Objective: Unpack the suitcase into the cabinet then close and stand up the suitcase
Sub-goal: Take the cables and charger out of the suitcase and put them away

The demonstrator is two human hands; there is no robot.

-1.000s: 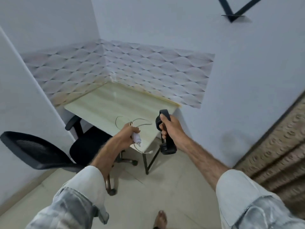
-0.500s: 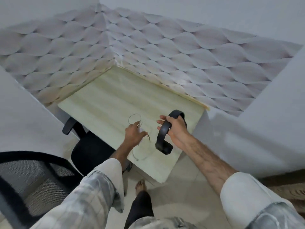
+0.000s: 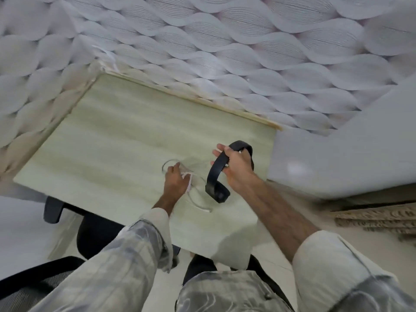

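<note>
My right hand (image 3: 236, 170) grips the band of black headphones (image 3: 215, 179), held just above the pale wooden desk (image 3: 112, 143), with one ear cup hanging low near the desktop. My left hand (image 3: 176, 182) holds a white cable (image 3: 195, 202) with a small plug body; its loops lie on the desk around the hand. Neither the suitcase nor the cabinet is in view.
The desk stands in a corner against walls with wavy grey-white wallpaper (image 3: 225, 41). A black office chair (image 3: 74, 221) is tucked at the desk's near left edge. A plain white wall (image 3: 349, 143) rises at the right, with a patterned brown fabric (image 3: 382, 219) beside it.
I have stepped up to the desk, and both hands have moved out over it. The headphones and the cable have come down to the desktop.
</note>
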